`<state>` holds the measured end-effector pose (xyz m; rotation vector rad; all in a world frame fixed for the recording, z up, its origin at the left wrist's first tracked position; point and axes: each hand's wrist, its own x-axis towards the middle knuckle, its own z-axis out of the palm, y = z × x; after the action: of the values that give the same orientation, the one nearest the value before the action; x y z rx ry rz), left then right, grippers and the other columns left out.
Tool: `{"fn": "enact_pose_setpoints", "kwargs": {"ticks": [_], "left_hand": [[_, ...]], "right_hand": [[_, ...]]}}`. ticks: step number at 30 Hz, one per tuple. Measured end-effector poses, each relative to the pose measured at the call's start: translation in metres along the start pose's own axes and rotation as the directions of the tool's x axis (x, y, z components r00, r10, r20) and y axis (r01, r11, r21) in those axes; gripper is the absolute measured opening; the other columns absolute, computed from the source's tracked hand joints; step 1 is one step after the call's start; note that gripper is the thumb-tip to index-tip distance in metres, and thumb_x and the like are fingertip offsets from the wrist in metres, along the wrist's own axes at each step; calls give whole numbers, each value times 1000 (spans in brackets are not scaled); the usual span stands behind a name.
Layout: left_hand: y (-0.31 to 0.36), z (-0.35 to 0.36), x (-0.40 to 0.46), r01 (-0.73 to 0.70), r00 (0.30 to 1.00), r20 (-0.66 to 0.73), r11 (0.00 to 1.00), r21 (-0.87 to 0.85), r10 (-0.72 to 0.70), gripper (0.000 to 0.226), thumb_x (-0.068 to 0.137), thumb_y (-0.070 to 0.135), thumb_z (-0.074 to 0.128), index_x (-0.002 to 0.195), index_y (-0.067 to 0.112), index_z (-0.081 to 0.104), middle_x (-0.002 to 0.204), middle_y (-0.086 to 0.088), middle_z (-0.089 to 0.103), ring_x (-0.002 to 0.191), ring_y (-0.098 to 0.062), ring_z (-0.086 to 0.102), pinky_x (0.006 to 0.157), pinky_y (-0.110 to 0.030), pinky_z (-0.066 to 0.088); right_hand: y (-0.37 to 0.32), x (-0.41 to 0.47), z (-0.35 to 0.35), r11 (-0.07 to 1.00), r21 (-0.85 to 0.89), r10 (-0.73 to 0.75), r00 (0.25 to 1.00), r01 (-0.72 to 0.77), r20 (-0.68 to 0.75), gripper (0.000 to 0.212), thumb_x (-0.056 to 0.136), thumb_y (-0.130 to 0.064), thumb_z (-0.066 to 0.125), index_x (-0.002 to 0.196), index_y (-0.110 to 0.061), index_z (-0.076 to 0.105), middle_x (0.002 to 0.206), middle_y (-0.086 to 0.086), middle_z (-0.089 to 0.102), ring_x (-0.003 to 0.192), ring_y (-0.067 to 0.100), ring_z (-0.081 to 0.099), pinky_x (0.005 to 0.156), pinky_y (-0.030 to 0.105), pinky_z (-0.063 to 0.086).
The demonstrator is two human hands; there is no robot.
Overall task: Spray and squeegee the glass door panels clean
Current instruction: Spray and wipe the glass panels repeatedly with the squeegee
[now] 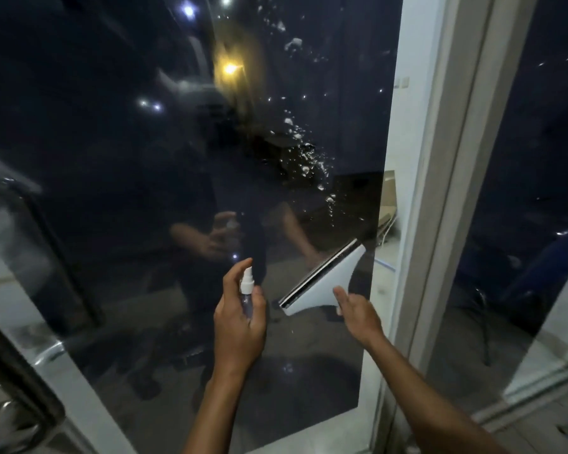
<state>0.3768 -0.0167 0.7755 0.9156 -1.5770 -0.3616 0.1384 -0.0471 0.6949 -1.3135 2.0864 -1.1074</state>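
No brand, label or writing can be read on anything here. Taking the dark glass panel (177, 158) as the landmark: at its far left edge a curved metal handle (14, 231) stands against the pale door frame (79, 388), which slants down along the panel's lower left side. In front of the panel's lower middle, the left hand (240, 326) grips a small clear spray bottle (246, 291) upright, fingers curled round its body and the forefinger bent over the white nozzle, which faces the glass. Just right of it, the right hand (358, 314) holds a pale squeegee (322, 280) by its short handle, thumb on top and fingers wrapped under; the black rubber blade lies tilted against the panel, its upper end near the panel's right edge and its lower end close to the bottle. Above the squeegee, white foam drops (304, 165) run in a scattered band up the panel's right part to its top. The wide stretch of glass left of the drops and above the hands is bare and shows only reflections of lamps and of the person. Along the panel's right edge stands a pale upright post (453, 191), and right of that a second glass panel (538, 158) with a few small specks near its top.
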Motion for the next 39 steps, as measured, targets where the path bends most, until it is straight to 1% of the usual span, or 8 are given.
{"fn": "enact_pose_setpoints", "kwargs": {"ticks": [3, 6, 10, 17, 21, 27, 34, 39], "left_hand": [[-6, 6, -1, 20, 1000, 4, 1000, 7, -20, 39, 95, 23, 51, 130, 41, 46, 85, 10, 62, 68, -10, 59, 63, -18, 44], [-11, 8, -1, 29, 999, 17, 999, 14, -29, 39, 95, 25, 50, 130, 41, 45, 89, 7, 63, 70, -9, 60, 64, -16, 44], [-6, 12, 1, 38, 999, 17, 999, -5, -38, 39, 95, 23, 50, 132, 36, 46, 94, 6, 64, 72, -13, 61, 65, -20, 46], [6, 14, 16, 17, 1000, -10, 999, -36, -18, 37, 96, 23, 49, 129, 38, 47, 82, 5, 62, 65, -11, 58, 62, -29, 47], [20, 1, 38, -62, 997, -46, 997, -42, 60, 38, 96, 22, 50, 128, 42, 47, 76, 6, 59, 59, -12, 55, 58, -28, 46], [58, -36, 111, -209, 967, -150, 978, -2, 206, 38, 98, 16, 53, 130, 37, 48, 94, 8, 65, 68, -6, 60, 63, -14, 44], [106, -79, 194, -338, 921, -196, 941, 24, 336, 34, 99, 22, 52, 129, 37, 48, 90, 6, 67, 64, -16, 63, 59, -41, 55], [141, -113, 250, -445, 872, -185, 891, 86, 453, 34, 100, 17, 53, 131, 32, 47, 88, 9, 66, 69, -7, 64, 59, -23, 51]], "right_hand": [[36, -2, 39, 944, 294, 138, 988, -153, 71, 62, 90, -71, 35, 68, -19, 59, 77, 5, 63, 77, 24, 60, 86, 42, 49], [53, -18, 49, 854, 438, 229, 959, -281, 169, 66, 88, -73, 36, 75, -12, 58, 69, 5, 56, 64, 17, 53, 65, 29, 47], [80, -37, 48, 844, 328, 337, 896, -424, 290, 56, 100, -59, 33, 69, -17, 53, 60, -1, 48, 52, 10, 44, 51, 22, 37], [65, -43, 38, 808, 465, 343, 931, -362, 128, 54, 102, -54, 31, 68, -17, 49, 60, -1, 48, 54, 12, 46, 50, 19, 36], [40, -32, 24, 820, 525, 262, 965, -228, 11, 59, 102, -54, 31, 91, -6, 63, 81, 9, 65, 65, 19, 58, 47, 18, 40], [-71, -12, -29, 841, 517, -95, 985, 158, -146, 60, 96, -55, 35, 70, -10, 65, 62, 2, 66, 63, 17, 64, 60, 24, 49], [-227, 4, -108, 773, 142, -557, 769, 618, -314, 46, 91, -61, 38, 60, -35, 60, 56, -20, 60, 55, -1, 56, 53, 16, 40], [-313, 15, -154, 682, -158, -719, 616, 714, -322, 68, 89, -76, 24, 61, -20, 51, 61, -4, 59, 60, 12, 57, 60, 34, 45]]}}
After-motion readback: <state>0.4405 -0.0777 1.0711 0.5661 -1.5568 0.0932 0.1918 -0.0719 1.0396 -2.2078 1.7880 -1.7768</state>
